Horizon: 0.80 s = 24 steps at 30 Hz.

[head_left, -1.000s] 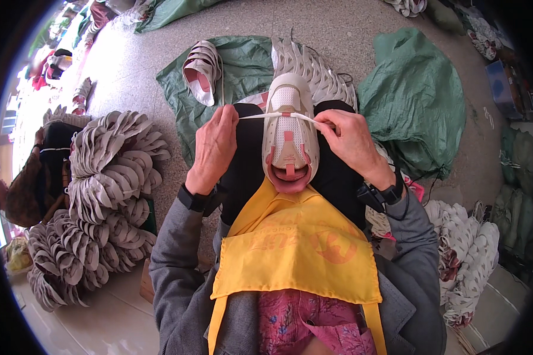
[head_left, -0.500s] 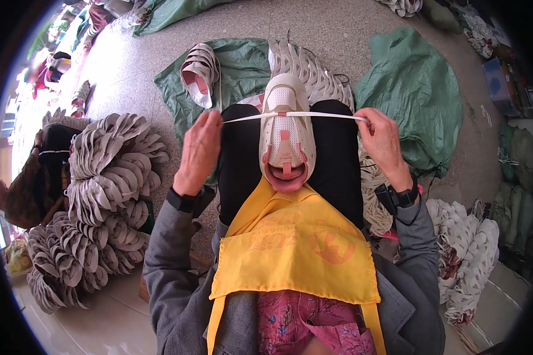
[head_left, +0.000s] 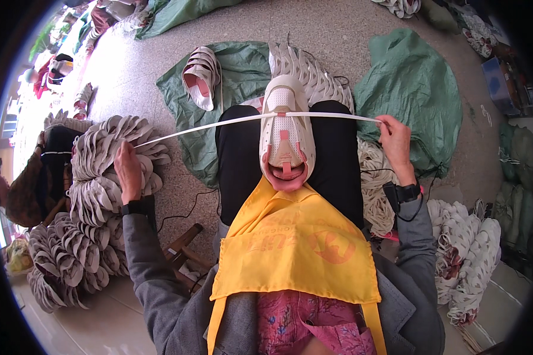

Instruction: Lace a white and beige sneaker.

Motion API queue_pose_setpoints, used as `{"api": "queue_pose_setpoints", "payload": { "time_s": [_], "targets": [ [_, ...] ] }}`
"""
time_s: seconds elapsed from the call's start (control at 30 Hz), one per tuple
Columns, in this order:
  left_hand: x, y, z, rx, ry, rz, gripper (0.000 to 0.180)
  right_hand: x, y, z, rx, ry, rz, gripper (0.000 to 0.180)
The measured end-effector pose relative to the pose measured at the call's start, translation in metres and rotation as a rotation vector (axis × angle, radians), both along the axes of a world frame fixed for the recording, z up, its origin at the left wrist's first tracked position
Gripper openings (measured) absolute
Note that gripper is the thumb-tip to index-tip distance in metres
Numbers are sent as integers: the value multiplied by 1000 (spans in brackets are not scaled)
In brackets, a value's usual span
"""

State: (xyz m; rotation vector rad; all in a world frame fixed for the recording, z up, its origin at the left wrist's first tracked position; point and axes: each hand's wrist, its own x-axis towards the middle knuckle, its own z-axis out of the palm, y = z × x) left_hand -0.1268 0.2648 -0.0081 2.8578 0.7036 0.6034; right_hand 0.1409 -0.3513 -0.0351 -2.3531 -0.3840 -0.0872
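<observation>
A cream shoe upper (head_left: 272, 136) with pink trim rests between my knees, its pink heel opening toward me. Through the front of its lacing area runs a flat white shoelace (head_left: 219, 123), stretched out to both sides. The lace's left end is pinched in my left hand (head_left: 128, 171), far out to the left in front of a pile of shoe uppers. My right hand (head_left: 395, 142) pinches the other end, right of my knee and near the green sack. The left side of the lace is longer than the right.
Stacked grey-white shoe uppers (head_left: 109, 154) lie at my left. Beyond my knees, a single shoe upper (head_left: 200, 80) and a nested row of uppers (head_left: 308, 71) lie on green sheeting (head_left: 243, 56). A green sack (head_left: 405, 89), bundled laces (head_left: 373, 177) and more uppers (head_left: 471, 248) are at my right.
My left hand has swung far out to the left and toward me, drawing out a longer stretch of lace. My right hand has shifted slightly to the right. The shoe upper stays put.
</observation>
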Motion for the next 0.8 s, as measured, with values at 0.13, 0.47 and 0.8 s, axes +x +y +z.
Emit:
{"api": "queue_pose_setpoints", "payload": {
  "time_s": [0.13, 0.47, 0.8],
  "targets": [
    [-18, 17, 0, 51, -14, 42, 6, -6, -7, -14, 29, 84, -39, 12],
    [-19, 4, -2, 3, -40, 51, 4, 13, -92, -116, 313, 402, -242, 20],
    [-26, 5, 2, -15, -73, 50, 5, 28, -68, 89, 407, -285, -225, 25]
  ]
}}
